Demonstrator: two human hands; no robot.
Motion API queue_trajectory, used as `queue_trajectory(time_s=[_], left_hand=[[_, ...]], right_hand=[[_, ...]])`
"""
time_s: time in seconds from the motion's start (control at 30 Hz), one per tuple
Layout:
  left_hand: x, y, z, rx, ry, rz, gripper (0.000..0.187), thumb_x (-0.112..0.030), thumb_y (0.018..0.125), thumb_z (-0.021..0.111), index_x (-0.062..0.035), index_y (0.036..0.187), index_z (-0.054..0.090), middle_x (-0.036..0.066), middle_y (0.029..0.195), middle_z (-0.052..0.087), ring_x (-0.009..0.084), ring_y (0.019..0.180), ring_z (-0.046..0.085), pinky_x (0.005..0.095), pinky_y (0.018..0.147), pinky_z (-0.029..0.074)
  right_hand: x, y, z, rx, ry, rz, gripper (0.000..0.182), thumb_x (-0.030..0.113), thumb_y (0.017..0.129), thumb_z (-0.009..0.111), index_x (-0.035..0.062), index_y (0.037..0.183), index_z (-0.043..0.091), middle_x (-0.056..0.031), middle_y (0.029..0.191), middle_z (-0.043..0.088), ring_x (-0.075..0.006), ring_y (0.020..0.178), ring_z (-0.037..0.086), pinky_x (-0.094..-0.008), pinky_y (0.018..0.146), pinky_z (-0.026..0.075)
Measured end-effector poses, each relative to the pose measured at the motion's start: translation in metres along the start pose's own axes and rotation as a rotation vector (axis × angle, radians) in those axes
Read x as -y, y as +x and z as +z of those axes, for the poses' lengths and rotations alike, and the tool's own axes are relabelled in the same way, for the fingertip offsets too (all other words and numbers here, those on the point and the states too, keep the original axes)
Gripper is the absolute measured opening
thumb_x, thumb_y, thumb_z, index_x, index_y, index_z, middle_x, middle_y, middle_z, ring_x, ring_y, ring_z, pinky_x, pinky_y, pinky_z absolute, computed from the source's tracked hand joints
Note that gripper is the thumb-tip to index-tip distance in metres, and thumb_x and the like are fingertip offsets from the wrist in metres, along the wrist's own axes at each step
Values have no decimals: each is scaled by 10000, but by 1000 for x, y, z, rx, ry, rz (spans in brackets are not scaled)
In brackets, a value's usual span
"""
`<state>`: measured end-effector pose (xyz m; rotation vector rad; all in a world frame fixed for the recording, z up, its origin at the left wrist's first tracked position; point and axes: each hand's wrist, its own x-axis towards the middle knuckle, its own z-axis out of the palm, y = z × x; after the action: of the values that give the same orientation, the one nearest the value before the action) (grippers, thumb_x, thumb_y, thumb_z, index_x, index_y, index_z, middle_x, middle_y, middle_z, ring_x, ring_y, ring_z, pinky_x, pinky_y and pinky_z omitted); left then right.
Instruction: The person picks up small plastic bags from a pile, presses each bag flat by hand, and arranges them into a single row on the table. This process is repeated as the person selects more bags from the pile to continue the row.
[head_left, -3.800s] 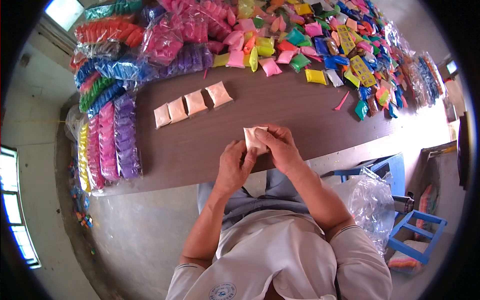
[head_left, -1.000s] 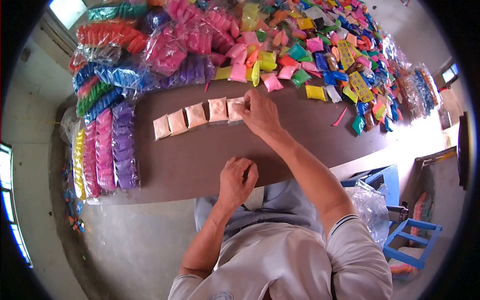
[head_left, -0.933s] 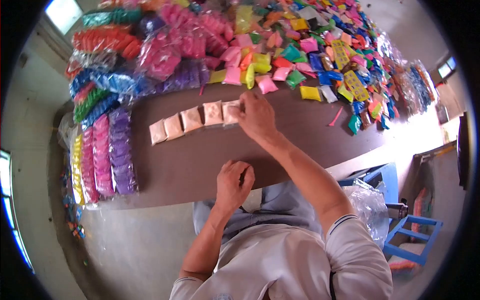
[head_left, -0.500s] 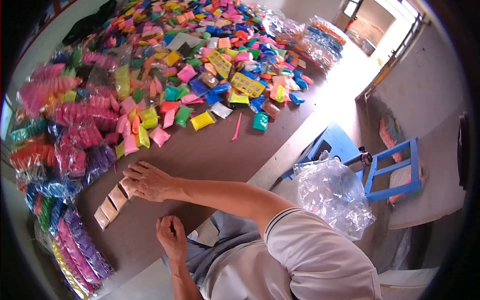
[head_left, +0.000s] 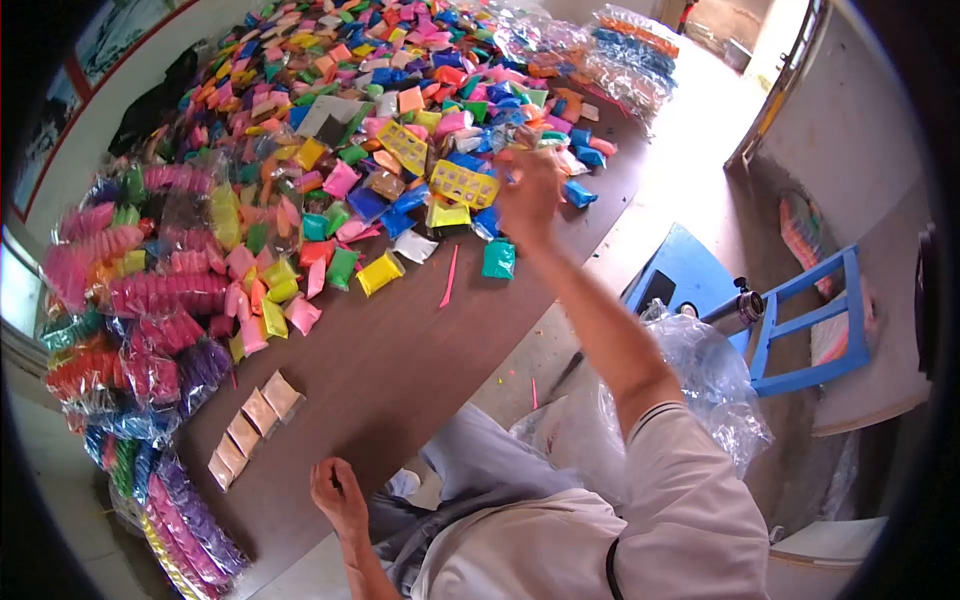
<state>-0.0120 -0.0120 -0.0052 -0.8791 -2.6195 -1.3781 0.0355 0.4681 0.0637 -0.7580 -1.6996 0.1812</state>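
My right hand (head_left: 530, 190), smeared by motion, is over the right edge of the heap of small coloured packets (head_left: 345, 180). Close beside it are a yellow tray-like piece with rows of round spots (head_left: 464, 184) and a teal packet (head_left: 498, 259). My left hand (head_left: 340, 495) rests at the table's near edge with its fingers curled into a loose fist, and nothing shows in it. Between that hand and the bagged packets, several beige packets (head_left: 257, 420) lie in a slanting row on the brown table (head_left: 370, 370).
Clear bags of sorted coloured packets (head_left: 165, 290) line the left side. A pink strip (head_left: 449, 277) lies on the table. To the right stand a blue stool (head_left: 690, 265) with a dark cylindrical object (head_left: 735, 310), a clear plastic bag (head_left: 715, 370) and a blue frame (head_left: 815, 320).
My right hand has left the beige row and swung up and right to the heap, uncovering the row's upper packet. My left hand keeps its curled pose. The view has shifted slightly.
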Motion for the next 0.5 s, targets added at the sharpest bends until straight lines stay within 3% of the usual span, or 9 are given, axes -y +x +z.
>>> queue_trajectory(time_s=[0.03,0.07,0.13,0.27,0.33,0.4,0.47,0.5], left_hand=[[-1,1,0,8,-1,-47,177,-112,945,540,13,831,590,132,747,562,279,662,540,401,606,424],[0,2,2,5,4,-47,177,-112,945,540,13,831,590,132,747,562,279,662,540,401,606,424],[3,4,6,-14,34,-96,234,-140,958,548,16,786,566,118,695,532,232,625,506,380,573,396],[-1,13,10,-51,123,-108,302,-173,966,561,18,735,530,108,635,488,192,578,449,361,529,356],[-7,16,14,-107,134,-94,369,-234,988,553,-7,699,518,31,596,489,118,542,399,322,502,307],[-9,18,15,-118,137,-109,370,-217,977,564,5,688,499,63,582,465,141,529,395,334,491,308],[-11,20,14,-126,143,-120,373,-199,966,574,18,677,481,96,568,442,163,516,392,347,479,309],[-14,20,16,-139,144,-135,382,-205,968,577,18,675,477,93,566,439,157,519,389,345,481,308]], right_hand=[[-43,20,-4,25,-240,-24,214,246,809,716,106,969,693,-122,995,682,-331,990,623,-453,869,476],[-77,34,-5,186,-580,183,337,417,833,679,110,969,712,-132,1011,694,-328,977,641,-466,849,485],[-138,46,-14,343,-504,320,467,520,826,663,108,1036,729,-153,1073,698,-340,1020,650,-465,872,493],[-174,56,-3,536,-445,382,556,592,814,646,116,1091,728,-165,1093,701,-345,1052,654,-454,910,492],[-164,57,1,597,-429,411,591,640,780,650,126,1058,742,-164,1089,708,-336,1045,666,-435,923,493],[-165,57,18,572,-484,359,570,635,768,656,129,1011,755,-156,1039,721,-335,1003,679,-432,913,496],[-168,65,27,724,-386,496,550,608,757,670,127,1009,754,-154,1038,719,-328,1007,676,-418,905,500],[-165,69,30,703,-423,421,535,549,736,711,99,1023,739,-156,1025,718,-311,955,689,-409,869,515]])
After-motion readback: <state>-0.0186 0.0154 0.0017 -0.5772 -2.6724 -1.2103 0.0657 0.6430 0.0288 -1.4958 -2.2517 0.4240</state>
